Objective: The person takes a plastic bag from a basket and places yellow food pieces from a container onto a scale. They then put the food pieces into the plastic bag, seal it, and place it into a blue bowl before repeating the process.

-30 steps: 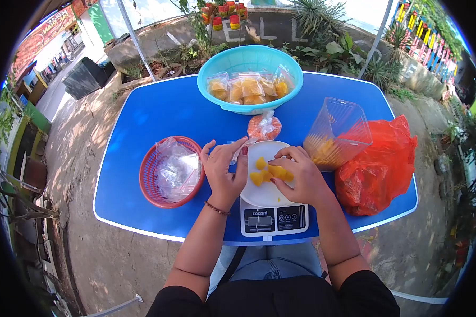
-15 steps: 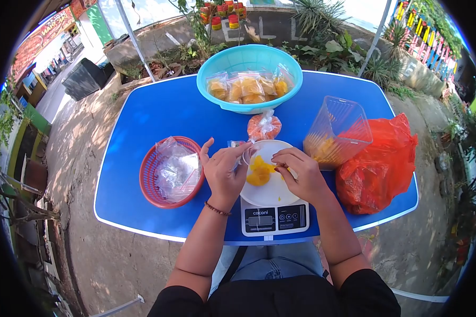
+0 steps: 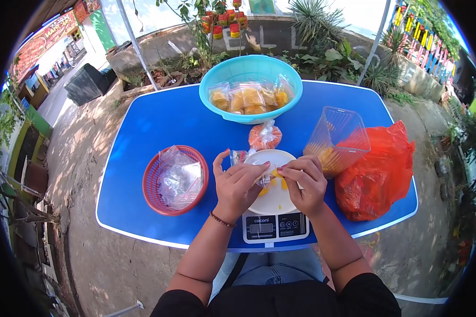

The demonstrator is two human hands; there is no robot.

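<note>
My left hand (image 3: 240, 186) pinches a small clear plastic bag (image 3: 263, 180) above a round white plate (image 3: 283, 203). The thumb and index finger of my right hand (image 3: 307, 182) are pressed together close to the bag; what lies between them is too small to make out. Soft yellow food pieces (image 3: 277, 183) lie on the plate, partly hidden behind my fingers and the bag. Under the plate stands a white kitchen scale (image 3: 276, 227) with a black front panel. Just behind the plate rests a tied bag of orange food (image 3: 265, 137).
A red basket of empty clear bags (image 3: 150, 182) stands at left. The turquoise basin (image 3: 211, 108) at the back holds several filled bags (image 3: 253, 99). On the right are a clear plastic container (image 3: 344, 127) with yellow pieces and a red plastic bag (image 3: 375, 174). All stand on a blue table (image 3: 137, 127).
Both hands have come closer together, with the fingertips nearly meeting over the plate. My left hand has shifted right with the clear bag. The whole view has tilted slightly.
</note>
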